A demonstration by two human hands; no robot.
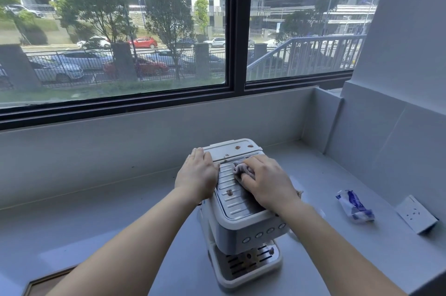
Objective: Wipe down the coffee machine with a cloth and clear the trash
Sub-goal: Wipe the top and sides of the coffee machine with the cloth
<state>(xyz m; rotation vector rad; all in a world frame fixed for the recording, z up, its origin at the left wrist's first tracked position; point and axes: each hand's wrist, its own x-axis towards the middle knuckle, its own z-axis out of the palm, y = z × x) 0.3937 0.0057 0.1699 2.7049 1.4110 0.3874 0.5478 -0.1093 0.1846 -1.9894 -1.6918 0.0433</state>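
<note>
Grey-pink cloth (241, 169) sits bunched under your right hand (268, 182), fingers curled over it, pressing on the ribbed top of the coffee machine (241, 218) at lower centre. Your left hand (196, 172) lies flat on the machine's left edge, holding nothing. You're mid-wipe, I'd say. Brown spots (229, 192) remain, so sweep there next. The crumpled wrapper (354, 206) waits lower right on the grey bench (120, 211), below a wide window (120, 30).

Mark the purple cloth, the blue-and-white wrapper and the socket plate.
Crumpled purple cloth (240, 168): head view, exposed folds.
Crumpled blue-and-white plastic wrapper (354, 206): head view, its middle.
White square socket plate (414, 213): head view, top face.
</note>
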